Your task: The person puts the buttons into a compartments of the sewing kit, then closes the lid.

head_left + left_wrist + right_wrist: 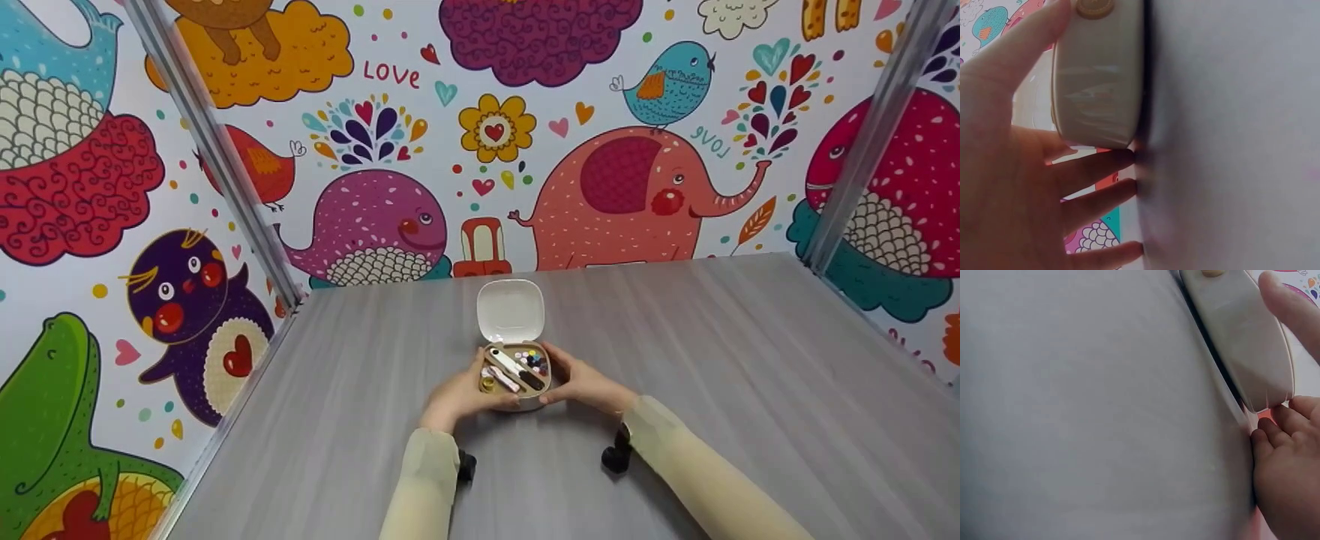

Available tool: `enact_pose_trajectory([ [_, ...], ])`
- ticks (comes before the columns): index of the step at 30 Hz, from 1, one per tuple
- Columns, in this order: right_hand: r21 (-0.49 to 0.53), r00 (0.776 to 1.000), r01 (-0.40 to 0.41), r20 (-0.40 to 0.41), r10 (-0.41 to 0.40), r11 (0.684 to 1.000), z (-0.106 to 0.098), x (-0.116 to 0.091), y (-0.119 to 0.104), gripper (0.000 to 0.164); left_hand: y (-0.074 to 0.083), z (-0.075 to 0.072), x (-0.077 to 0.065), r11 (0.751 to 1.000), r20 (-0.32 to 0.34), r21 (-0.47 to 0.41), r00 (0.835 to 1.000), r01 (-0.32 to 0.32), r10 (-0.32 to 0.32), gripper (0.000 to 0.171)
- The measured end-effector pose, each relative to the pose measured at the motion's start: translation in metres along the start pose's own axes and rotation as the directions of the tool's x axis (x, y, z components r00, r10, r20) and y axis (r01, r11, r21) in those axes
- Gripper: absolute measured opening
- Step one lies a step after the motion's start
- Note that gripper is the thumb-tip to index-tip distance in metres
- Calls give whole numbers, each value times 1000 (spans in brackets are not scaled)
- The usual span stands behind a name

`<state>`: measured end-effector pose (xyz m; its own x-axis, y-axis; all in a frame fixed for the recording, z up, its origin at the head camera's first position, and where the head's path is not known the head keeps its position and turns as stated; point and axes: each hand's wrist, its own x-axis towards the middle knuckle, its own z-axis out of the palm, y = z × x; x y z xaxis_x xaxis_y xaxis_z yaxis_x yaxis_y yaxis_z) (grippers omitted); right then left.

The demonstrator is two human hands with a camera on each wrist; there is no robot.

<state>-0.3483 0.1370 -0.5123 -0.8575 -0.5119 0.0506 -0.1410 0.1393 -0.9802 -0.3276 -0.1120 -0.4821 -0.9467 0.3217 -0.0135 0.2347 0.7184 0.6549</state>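
A small cream sewing kit box (pixel 530 403) sits on the table with its white lid (pixel 511 310) raised at the back. Inside lie a slim white and black tool (pixel 516 367), a pink and white piece (pixel 504 379), a small gold item (pixel 488 385) and several coloured beads or pin heads (pixel 532 360). My left hand (pixel 459 395) holds the box's left side, thumb along the front rim and fingers spread beside it. My right hand (pixel 587 384) holds the right side, its thumb at the front corner. A round tan button-like clasp (pixel 1095 7) shows on the box front.
The grey wood-grain table (pixel 360 450) reaches back to a patterned wall (pixel 480 135) of cartoon animals. Metal posts (pixel 217 150) stand at the corners. Black wrist-worn devices (pixel 616 454) hang beneath both sleeves.
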Motion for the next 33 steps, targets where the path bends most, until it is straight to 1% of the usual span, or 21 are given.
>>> enact_pose_trajectory([
  [3,-14,1000,31,3,-31,999,0,0,-1,107,0,-1,1,1000,-4,24,1000,9,-9,121],
  [5,-25,1000,27,-12,-27,999,1,1,-3,106,1,-2,1,1000,0,24,1000,17,-17,121],
  [11,-47,998,13,-66,-16,999,2,3,-4,104,2,-8,2,1000,3,-20,1000,-15,16,121],
  [14,-53,998,9,-69,-13,999,2,3,-3,103,2,-11,2,1000,1,-10,1000,-11,11,120],
  [17,-51,998,20,-63,-23,999,1,2,-1,103,2,-18,1,1000,2,1,1000,7,-7,114],
  [21,-46,998,22,-60,-25,999,1,1,0,101,7,-37,1,1000,-8,8,1000,19,-19,101],
  [24,-52,998,5,-66,-9,999,0,1,-1,101,12,-53,4,1000,-35,1,999,-3,3,90],
  [26,-57,998,-4,-70,0,998,1,0,-2,100,15,-63,8,999,-62,-18,998,-36,35,82],
  [28,-42,998,-8,-68,5,999,1,0,-2,100,17,-70,12,997,-96,-42,994,-63,58,74],
  [31,-22,998,-1,-63,0,1000,3,-1,-2,99,20,-76,16,991,-160,-98,984,-95,79,68],
  [33,-15,998,1,-59,-2,1000,5,-3,0,98,20,-75,18,980,-193,-158,977,-121,89,64],
])
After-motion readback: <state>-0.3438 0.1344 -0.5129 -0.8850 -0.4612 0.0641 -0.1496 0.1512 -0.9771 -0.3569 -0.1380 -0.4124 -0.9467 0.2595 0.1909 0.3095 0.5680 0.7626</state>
